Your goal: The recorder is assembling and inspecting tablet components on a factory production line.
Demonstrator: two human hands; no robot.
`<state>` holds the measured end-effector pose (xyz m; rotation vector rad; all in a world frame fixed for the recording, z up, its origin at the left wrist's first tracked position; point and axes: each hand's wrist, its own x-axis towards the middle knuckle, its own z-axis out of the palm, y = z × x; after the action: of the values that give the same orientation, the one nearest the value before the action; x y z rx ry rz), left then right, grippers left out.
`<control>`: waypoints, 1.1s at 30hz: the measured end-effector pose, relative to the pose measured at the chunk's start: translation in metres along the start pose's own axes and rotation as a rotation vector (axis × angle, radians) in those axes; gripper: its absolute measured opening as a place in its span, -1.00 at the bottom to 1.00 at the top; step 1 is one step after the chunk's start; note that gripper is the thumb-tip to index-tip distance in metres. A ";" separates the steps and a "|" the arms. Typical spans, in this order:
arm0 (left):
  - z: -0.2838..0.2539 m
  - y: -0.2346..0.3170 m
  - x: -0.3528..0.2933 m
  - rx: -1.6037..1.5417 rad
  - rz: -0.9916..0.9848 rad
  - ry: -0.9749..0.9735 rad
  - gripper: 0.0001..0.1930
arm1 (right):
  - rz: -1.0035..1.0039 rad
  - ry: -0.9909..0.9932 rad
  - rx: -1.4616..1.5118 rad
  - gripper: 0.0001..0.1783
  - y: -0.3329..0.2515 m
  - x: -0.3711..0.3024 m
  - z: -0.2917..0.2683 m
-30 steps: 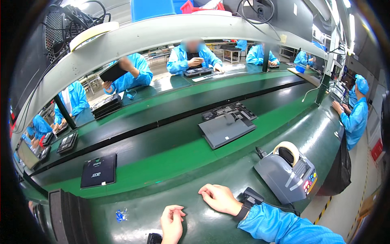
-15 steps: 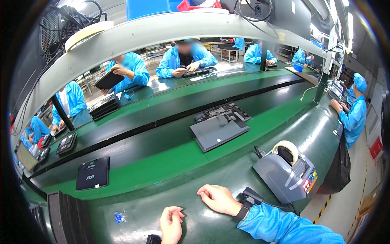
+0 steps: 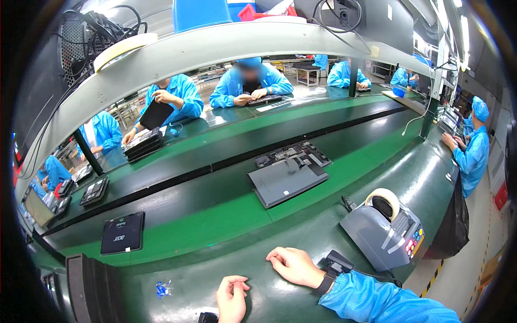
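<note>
My left hand [image 3: 231, 299] rests at the near edge of the green bench [image 3: 199, 269], its fingers loosely bent and the thumb apart. Just right of it and farther in, my right hand [image 3: 295, 267] lies on its side on the bench top, fingers relaxed and slightly curled. Neither hand shows anything in its grasp. Around my right wrist is a black strap with a small black device [image 3: 338, 262]. Closest on the right stands a grey tape dispenser [image 3: 371, 234] carrying a roll of pale tape [image 3: 395, 200]. Small blue-and-clear bits [image 3: 163, 288] lie left of my left hand.
Beyond the bench, a green-and-black strip carries a grey laptop cover [image 3: 285, 184], an opened laptop base [image 3: 293, 155] and a dark panel [image 3: 123, 234]. Black stacked trays [image 3: 92, 290] stand near left. A grey shelf beam [image 3: 215, 40] crosses above. Co-workers in blue sit opposite.
My hands keep their pose on the bench. Laptop parts and the dark panel have drifted slightly left relative to the bench. A co-worker across has lowered a dark panel toward a stack.
</note>
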<state>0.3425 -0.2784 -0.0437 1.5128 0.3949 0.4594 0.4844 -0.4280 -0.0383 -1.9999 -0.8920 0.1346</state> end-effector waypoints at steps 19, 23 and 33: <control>0.004 -0.004 -0.001 0.031 0.027 -0.012 -0.86 | 0.010 0.023 -0.012 -0.85 0.004 -0.001 0.000; 0.006 -0.009 0.000 0.018 0.026 -0.015 -0.86 | 0.010 0.019 -0.017 -0.85 0.007 -0.002 0.000; 0.007 -0.009 -0.001 0.022 0.017 -0.011 -0.87 | -0.008 0.023 0.002 -0.83 0.009 -0.003 0.000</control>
<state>0.3458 -0.2845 -0.0530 1.5402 0.3799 0.4615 0.4874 -0.4329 -0.0456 -1.9923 -0.8849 0.1070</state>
